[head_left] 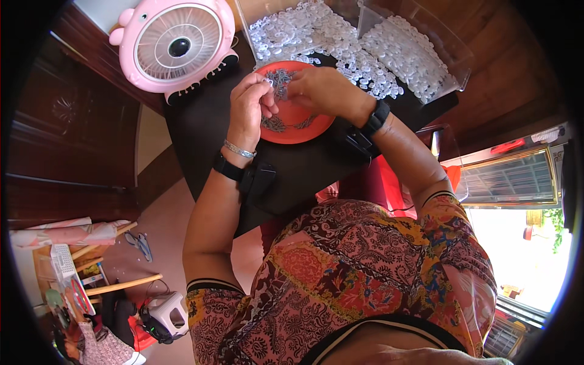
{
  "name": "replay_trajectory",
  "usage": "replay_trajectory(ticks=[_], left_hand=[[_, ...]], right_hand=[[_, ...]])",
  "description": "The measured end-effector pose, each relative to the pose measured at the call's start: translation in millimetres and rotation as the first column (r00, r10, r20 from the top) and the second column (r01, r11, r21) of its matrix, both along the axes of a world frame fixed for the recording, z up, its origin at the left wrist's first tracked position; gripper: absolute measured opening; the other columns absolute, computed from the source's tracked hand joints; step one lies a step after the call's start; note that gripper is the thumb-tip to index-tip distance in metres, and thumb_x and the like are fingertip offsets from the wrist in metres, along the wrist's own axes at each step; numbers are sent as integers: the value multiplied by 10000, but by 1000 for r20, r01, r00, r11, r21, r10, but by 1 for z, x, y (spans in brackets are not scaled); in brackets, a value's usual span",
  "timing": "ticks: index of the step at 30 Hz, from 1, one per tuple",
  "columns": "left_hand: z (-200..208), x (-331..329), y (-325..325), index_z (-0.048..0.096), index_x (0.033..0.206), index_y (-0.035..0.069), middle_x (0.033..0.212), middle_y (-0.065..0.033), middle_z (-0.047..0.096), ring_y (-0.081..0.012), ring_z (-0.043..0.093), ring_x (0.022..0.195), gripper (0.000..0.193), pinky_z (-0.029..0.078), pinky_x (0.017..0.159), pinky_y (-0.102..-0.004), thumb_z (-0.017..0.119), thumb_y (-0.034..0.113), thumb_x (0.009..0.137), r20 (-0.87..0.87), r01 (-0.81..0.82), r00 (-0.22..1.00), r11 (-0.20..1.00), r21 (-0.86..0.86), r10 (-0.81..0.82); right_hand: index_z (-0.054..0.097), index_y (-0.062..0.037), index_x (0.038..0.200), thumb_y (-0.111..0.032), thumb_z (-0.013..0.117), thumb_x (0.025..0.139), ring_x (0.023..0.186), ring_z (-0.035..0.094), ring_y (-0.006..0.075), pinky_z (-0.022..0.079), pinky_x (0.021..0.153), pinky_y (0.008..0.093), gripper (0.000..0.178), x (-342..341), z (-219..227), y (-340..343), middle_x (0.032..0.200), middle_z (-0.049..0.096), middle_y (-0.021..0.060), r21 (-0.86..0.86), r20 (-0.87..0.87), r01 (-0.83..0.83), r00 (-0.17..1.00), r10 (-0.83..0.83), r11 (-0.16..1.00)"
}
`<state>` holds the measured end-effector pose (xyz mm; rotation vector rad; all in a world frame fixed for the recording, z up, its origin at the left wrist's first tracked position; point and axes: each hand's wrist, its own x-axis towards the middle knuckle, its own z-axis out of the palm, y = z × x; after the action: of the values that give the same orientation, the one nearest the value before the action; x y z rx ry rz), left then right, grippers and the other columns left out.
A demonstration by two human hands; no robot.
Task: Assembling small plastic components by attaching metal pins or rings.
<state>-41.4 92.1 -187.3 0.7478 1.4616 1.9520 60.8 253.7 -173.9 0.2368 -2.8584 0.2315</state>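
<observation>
My left hand (248, 103) is over the left side of a round orange plate (291, 135). Its thumb and forefinger pinch a small whitish plastic piece (269, 81). Grey metal nails (280, 78) lie in the plate in separate heaps, partly covered by my hands. Across the plate's upper right reaches my right hand (325, 91), its fingers curled down by the nails. The fingertips are closed together, and whatever is between them is too small to make out.
Many small whitish plastic pieces (365, 70) spill over the dark table (201, 140) from clear plastic bins (465, 67) at the far side. A pink fan (178, 45) stands far left. Each wrist carries a black strapped device, the left one (258, 180) lying close to the tabletop.
</observation>
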Motion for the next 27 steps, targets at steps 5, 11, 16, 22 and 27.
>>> replay_trajectory(ticks=[5, 11, 16, 22, 27], left_hand=[[0, -2, -1, 532, 729, 69, 604, -11, 511, -116, 522, 494, 149, 367, 450, -210, 484, 149, 845, -5, -5, 1000, 999, -33, 4], [3, -1, -2, 533, 731, 61, 607, -13, 512, -108, 513, 497, 146, 365, 451, -207, 489, 142, 844, -28, -1, 1000, 1000, -23, 0], [8, 8, -3, 542, 767, 53, 646, -11, 520, -100, 522, 538, 156, 368, 496, -201, 475, 145, 873, -107, 19, 994, 1000, -16, -21], [11, 21, -4, 547, 773, 45, 649, -12, 526, -94, 524, 540, 147, 372, 496, -198, 485, 134, 873, -124, 30, 992, 999, -13, -31], [6, 28, 0, 566, 782, 53, 620, 8, 541, -61, 513, 533, 107, 363, 486, -183, 545, 121, 863, -113, 73, 991, 997, 2, -73]], right_hand=[[680, -95, 798, -141, 588, 762, 761, 641, 283, 513, 659, 393, 109, -17, -24, -1, 813, 651, 97, 205, 39, -24, 999, 16, 978], [667, -62, 715, -118, 563, 759, 686, 651, 298, 506, 590, 404, 126, -27, -28, -8, 719, 656, 121, 234, 20, -51, 999, 48, 971], [654, -60, 738, -133, 589, 734, 721, 647, 307, 502, 646, 398, 98, -21, -20, -12, 739, 652, 140, 161, 106, -36, 994, 19, 986], [613, -12, 810, -124, 607, 725, 704, 627, 313, 492, 651, 378, 142, -1, -8, -4, 722, 620, 156, -363, -22, 62, 997, -75, 930], [628, 12, 834, -70, 629, 816, 784, 616, 121, 488, 700, 278, 84, 13, -16, -5, 836, 665, 55, -855, -39, 39, 989, -140, 517]])
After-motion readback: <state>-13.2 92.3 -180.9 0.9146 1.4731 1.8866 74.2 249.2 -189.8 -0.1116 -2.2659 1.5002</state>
